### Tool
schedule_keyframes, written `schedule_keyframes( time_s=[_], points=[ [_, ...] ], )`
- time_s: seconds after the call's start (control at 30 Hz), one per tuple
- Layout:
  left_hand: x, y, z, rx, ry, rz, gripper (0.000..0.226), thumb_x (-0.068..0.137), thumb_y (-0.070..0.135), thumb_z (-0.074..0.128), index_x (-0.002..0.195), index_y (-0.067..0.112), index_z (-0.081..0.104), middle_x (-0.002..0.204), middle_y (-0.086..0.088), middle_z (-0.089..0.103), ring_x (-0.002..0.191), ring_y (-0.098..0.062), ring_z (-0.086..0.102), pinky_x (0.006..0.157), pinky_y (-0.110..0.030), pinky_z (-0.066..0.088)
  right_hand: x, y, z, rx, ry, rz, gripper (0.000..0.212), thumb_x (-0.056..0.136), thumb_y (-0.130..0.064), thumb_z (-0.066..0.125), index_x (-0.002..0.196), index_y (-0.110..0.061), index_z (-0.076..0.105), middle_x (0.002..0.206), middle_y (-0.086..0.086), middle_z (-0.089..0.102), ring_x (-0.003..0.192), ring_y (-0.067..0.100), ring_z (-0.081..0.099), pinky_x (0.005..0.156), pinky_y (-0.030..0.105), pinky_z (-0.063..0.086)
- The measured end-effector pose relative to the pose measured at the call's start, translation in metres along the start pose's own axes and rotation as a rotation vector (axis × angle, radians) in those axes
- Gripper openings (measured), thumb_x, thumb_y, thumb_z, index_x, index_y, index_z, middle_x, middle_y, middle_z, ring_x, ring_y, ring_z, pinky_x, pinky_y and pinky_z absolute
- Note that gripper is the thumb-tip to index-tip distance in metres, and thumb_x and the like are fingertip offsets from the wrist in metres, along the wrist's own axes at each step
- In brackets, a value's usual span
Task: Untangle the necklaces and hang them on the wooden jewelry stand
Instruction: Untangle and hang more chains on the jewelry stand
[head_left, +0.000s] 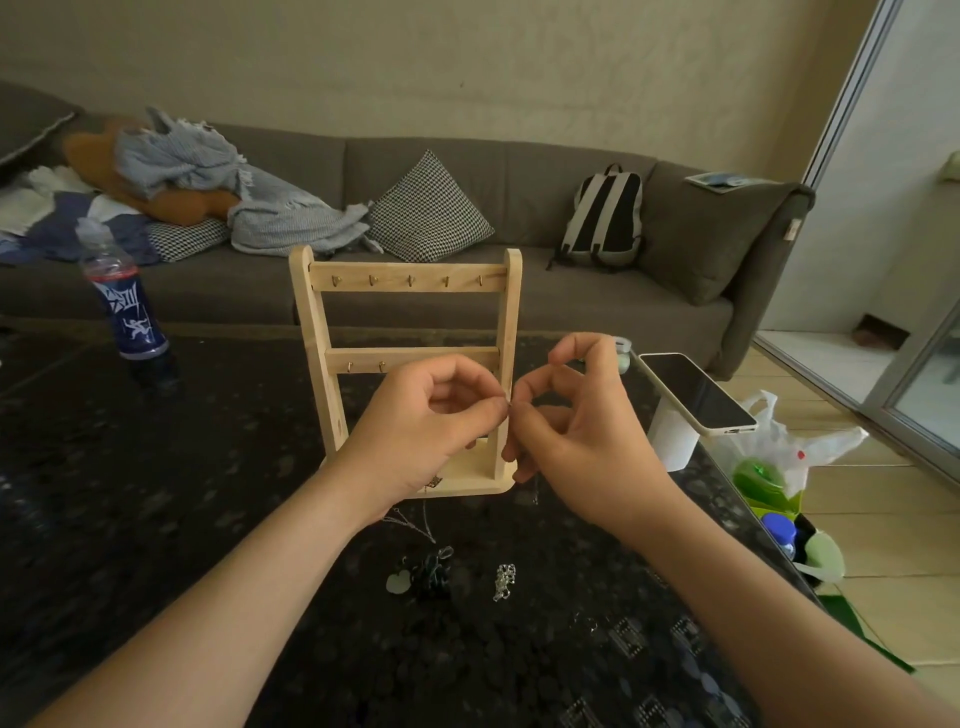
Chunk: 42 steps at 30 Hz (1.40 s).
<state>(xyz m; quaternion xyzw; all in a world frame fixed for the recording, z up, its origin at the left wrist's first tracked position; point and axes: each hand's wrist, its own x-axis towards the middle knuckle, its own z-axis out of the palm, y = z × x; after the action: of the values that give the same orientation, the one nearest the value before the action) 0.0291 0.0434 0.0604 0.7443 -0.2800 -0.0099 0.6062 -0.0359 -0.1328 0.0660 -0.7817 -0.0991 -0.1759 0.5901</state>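
Note:
The wooden jewelry stand (408, 291) stands upright in the middle of the dark table, with small brass hooks on its two crossbars. In front of it my left hand (426, 426) and my right hand (576, 415) meet fingertip to fingertip, both pinching a thin silver necklace chain (415, 525) that hangs below the hands onto the table. Nearer to me lie a dark beaded necklace with a pale heart pendant (423, 571) and a small silver chain bundle (504, 582).
A blue-labelled bottle (122, 306) stands at the left of the table (156, 493). A phone (696, 392) on a white box lies at the right edge. Plastic bags (779, 467) sit on the floor to the right. A grey sofa (519, 291) runs behind.

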Motion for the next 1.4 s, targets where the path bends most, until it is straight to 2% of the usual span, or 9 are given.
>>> schedule_keyframes(
  time_s=[0.13, 0.3, 0.37, 0.47, 0.6, 0.87, 1.07, 1.2, 1.4],
  points=[
    [0.001, -0.001, 0.000, 0.059, -0.017, 0.080, 0.010, 0.095, 0.014, 0.078, 0.102, 0.020, 0.080, 0.093, 0.005, 0.079, 0.093, -0.013, 0.076, 0.085, -0.030, 0.063, 0.000, 0.000, 0.000, 0.024, 0.003, 0.027, 0.040, 0.102, 0.003, 0.060, 0.110, -0.026, 0.032, 0.105, 0.017, 0.061, 0.065, 0.032, 0.071, 0.058, 0.042, 0.062],
    [0.000, -0.002, 0.001, 0.201, -0.020, 0.120, 0.009, 0.096, 0.021, 0.076, 0.103, 0.024, 0.081, 0.093, 0.011, 0.079, 0.093, -0.011, 0.076, 0.088, -0.038, 0.064, 0.001, 0.002, -0.002, 0.015, 0.008, 0.058, 0.025, 0.105, -0.002, 0.057, 0.111, -0.019, 0.039, 0.107, 0.019, 0.062, 0.062, 0.029, 0.069, 0.051, 0.033, 0.057],
    [0.000, -0.003, 0.003, 0.228, -0.020, 0.084, 0.009, 0.099, 0.025, 0.073, 0.106, 0.027, 0.079, 0.095, 0.013, 0.078, 0.096, -0.008, 0.075, 0.093, -0.039, 0.063, 0.002, 0.007, -0.002, -0.045, 0.020, 0.037, 0.018, 0.104, -0.004, 0.058, 0.110, -0.018, 0.049, 0.102, 0.016, 0.064, 0.063, 0.027, 0.064, 0.055, 0.032, 0.054],
    [0.001, -0.003, 0.004, 0.205, -0.038, 0.017, 0.010, 0.102, 0.027, 0.069, 0.109, 0.029, 0.076, 0.099, 0.013, 0.078, 0.100, -0.005, 0.073, 0.099, -0.038, 0.060, 0.002, 0.012, -0.003, -0.157, 0.033, -0.020, 0.027, 0.096, 0.002, 0.063, 0.110, -0.022, 0.061, 0.094, 0.006, 0.066, 0.077, 0.032, 0.063, 0.067, 0.039, 0.057],
    [0.000, -0.001, 0.004, 0.098, -0.107, -0.123, 0.012, 0.104, 0.028, 0.066, 0.108, 0.027, 0.077, 0.089, 0.015, 0.077, 0.082, 0.005, 0.068, 0.084, -0.026, 0.051, 0.001, 0.011, -0.003, -0.243, 0.074, -0.084, 0.032, 0.092, 0.005, 0.067, 0.104, -0.024, 0.064, 0.091, -0.004, 0.066, 0.076, 0.015, 0.064, 0.068, 0.025, 0.055],
    [0.001, 0.000, 0.010, -0.127, -0.118, -0.294, 0.026, 0.106, 0.025, 0.060, 0.100, 0.006, 0.078, 0.083, -0.005, 0.062, 0.080, -0.017, 0.057, 0.076, -0.037, 0.046, -0.001, 0.001, -0.002, -0.336, 0.090, -0.185, 0.035, 0.089, 0.006, 0.074, 0.093, -0.025, 0.059, 0.083, -0.007, 0.061, 0.071, 0.016, 0.058, 0.062, 0.021, 0.050],
    [0.001, 0.001, 0.014, -0.255, -0.104, -0.343, 0.026, 0.107, 0.022, 0.059, 0.109, 0.006, 0.079, 0.089, -0.006, 0.067, 0.082, -0.017, 0.060, 0.077, -0.034, 0.049, -0.004, -0.003, -0.002, -0.361, 0.085, -0.260, 0.029, 0.085, 0.000, 0.079, 0.095, -0.021, 0.061, 0.085, -0.008, 0.065, 0.079, 0.018, 0.064, 0.067, 0.034, 0.056],
    [0.000, 0.000, 0.010, -0.282, -0.131, -0.321, 0.022, 0.107, 0.020, 0.062, 0.111, 0.008, 0.080, 0.092, -0.005, 0.075, 0.085, -0.018, 0.068, 0.083, -0.034, 0.057, -0.003, -0.002, -0.002, -0.380, 0.132, -0.239, 0.029, 0.086, -0.004, 0.080, 0.101, -0.022, 0.062, 0.088, -0.010, 0.068, 0.085, 0.014, 0.068, 0.072, 0.029, 0.057],
    [-0.002, -0.002, 0.010, -0.100, -0.053, -0.215, 0.015, 0.102, 0.022, 0.069, 0.109, 0.017, 0.081, 0.098, -0.003, 0.081, 0.091, -0.019, 0.076, 0.094, -0.040, 0.062, -0.003, -0.002, -0.006, -0.392, 0.116, -0.206, 0.030, 0.089, -0.006, 0.077, 0.104, -0.023, 0.059, 0.089, -0.010, 0.068, 0.087, 0.011, 0.067, 0.074, 0.021, 0.055]
  ],
)
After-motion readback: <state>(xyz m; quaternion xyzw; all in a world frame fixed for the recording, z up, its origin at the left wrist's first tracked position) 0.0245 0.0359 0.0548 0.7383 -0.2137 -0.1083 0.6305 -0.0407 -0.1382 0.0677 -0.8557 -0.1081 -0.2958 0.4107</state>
